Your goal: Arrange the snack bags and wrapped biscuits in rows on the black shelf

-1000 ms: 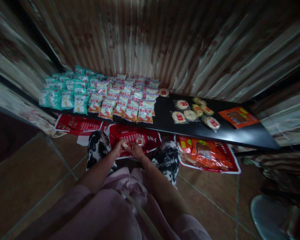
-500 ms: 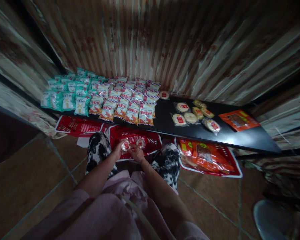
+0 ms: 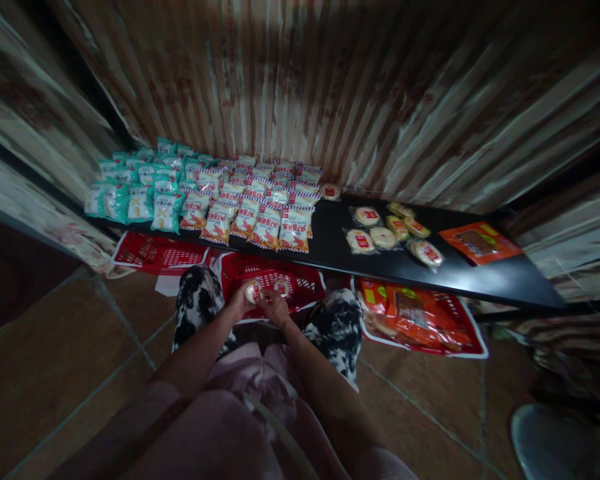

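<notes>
Step in hand, as judged: handling one wrapped round cake (image 3: 253,291), held label up over the middle red basket (image 3: 307,280). Left hand (image 3: 238,304) grips it at its side; right hand (image 3: 276,308) has bent fingers at its near right edge, pinch or mere touch not discernible. A second wrapped cake (image 3: 282,287) lies in the basket, just beyond the right hand. Next move likely calls for one hand's secure hold before the other releases. Versus one second earlier: held cake now flatter, label clearer; goods on black shelf (image 3: 330,230) unchanged.
</notes>
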`<state>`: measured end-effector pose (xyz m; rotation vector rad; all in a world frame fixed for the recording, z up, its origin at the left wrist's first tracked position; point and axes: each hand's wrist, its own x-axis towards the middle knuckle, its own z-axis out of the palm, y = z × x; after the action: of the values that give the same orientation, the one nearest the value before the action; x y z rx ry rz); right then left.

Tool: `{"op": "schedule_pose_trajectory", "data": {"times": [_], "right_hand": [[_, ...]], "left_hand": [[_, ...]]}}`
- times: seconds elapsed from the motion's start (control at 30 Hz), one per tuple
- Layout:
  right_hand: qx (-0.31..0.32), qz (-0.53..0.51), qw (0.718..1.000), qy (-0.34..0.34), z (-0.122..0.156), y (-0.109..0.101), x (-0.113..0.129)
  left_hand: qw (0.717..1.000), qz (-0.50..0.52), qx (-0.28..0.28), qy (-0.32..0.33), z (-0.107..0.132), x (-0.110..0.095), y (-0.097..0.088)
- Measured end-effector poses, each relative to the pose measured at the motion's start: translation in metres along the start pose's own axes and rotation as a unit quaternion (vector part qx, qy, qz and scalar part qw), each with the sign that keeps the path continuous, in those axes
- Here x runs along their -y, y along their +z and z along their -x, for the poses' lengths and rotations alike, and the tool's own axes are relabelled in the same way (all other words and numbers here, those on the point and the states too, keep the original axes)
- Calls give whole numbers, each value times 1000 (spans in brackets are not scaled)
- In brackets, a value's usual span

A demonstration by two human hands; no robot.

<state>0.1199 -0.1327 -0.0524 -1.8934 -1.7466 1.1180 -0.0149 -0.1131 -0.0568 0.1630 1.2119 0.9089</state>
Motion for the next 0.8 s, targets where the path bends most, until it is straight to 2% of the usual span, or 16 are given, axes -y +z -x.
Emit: {"op": "schedule_pose_trajectory", "data": {"times": [0.17,0.5,0.8], "right_hand": [[0,2,1000,1,3,-1,2],[17,28,999,-11,12,-3,13],[26,21,999,5,11,-5,14]], "left_hand": [[1000,8,19,-8,4,-2,3],[993,29,110,-30,15,-3,10],[996,10,81,-26,7,3,8]]}}
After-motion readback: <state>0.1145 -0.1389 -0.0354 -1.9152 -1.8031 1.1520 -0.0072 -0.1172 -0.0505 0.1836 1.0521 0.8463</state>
